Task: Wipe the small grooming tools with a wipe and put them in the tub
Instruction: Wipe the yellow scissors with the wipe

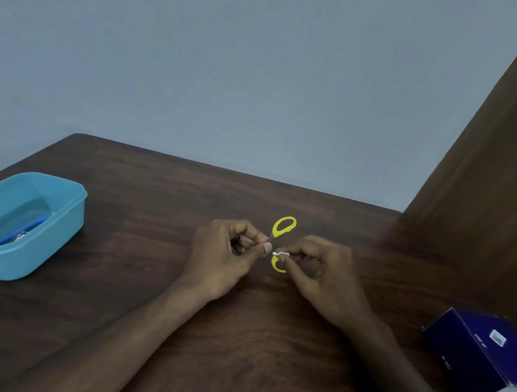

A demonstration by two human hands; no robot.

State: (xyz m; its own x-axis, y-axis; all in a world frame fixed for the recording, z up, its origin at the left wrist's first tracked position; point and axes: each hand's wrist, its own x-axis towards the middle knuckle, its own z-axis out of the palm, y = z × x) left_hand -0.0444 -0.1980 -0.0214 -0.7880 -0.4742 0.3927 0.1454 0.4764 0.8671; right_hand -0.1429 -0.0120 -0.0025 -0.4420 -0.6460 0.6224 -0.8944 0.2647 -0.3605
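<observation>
Pinching the small yellow-handled scissors (283, 229) above the dark wooden table (155, 205), the left hand (226, 256) grips their metal part, while the right hand (319, 268) pinches a scrap of white wipe (280, 254) against them. Well apart at left sits the blue plastic tub (58, 227), holding a blue-handled tool (23, 230).

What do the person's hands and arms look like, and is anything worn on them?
Both forearms are bare up to the bottom edge of the picture: no sleeves show. The left hand and the right hand wear no gloves, and no rings, watch or bracelets are visible. The left thumbnail is short and unpainted.
</observation>
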